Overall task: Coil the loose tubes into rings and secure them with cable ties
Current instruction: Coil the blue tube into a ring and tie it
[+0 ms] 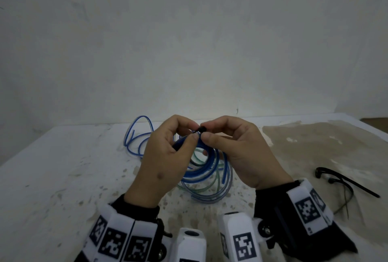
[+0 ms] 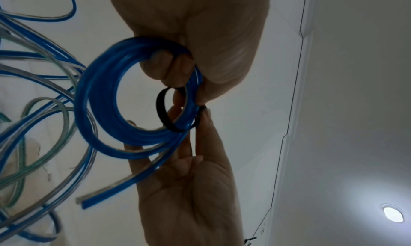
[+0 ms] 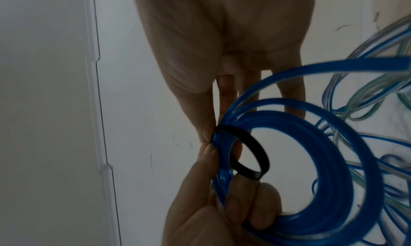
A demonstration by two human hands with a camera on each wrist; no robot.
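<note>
Left fingers [image 2: 177, 68]: curled round the blue coil [image 2: 100, 100], raised above the table [image 1: 63, 167].
Right fingers [image 3: 206, 126]: pinching the cable tie [image 3: 251, 155] head.
Tie: loose loop round coil.
Risk: slack grip could let turns spring out before cinching.
Spare ties [image 1: 344, 179]: table, right.

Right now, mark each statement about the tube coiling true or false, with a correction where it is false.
1. The blue tube coil is held up between both hands. True.
2. A black cable tie loops around the coil. True.
3. The tie is already pulled tight against the tubes. False: it forms a loose, open loop.
4. The left hand lies flat on the table. False: it grips the coil.
5. Spare black cable ties lie on the table to the right. True.
6. The right hand holds scissors. False: it pinches the tie at the coil.
</note>
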